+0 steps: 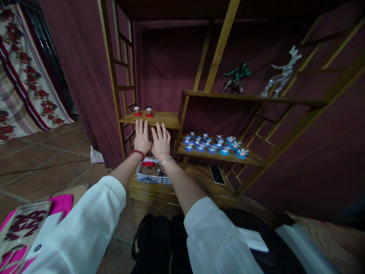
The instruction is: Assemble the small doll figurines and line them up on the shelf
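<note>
My left hand (142,137) is stretched out palm down, its fingertips by the front edge of the small upper-left shelf (165,118). Beside it, my right hand (161,142) reaches forward the same way, fingers extended and holding nothing. On that shelf, just beyond my left fingertips, stand two small figurines, one (137,110) left of the other (149,111), both on red bases. Below my wrists sits an open patterned box (154,179) with a few small dark-haired figurines (159,170) and something red in it; my forearm hides part of it.
Several small figurines on blue bases (211,147) stand in rows on the middle shelf. A phone (217,175) lies on the lower surface. A green-draped figure (238,78) and a clear deer-like statue (282,74) stand higher up. A pink bag (61,205) lies at the left.
</note>
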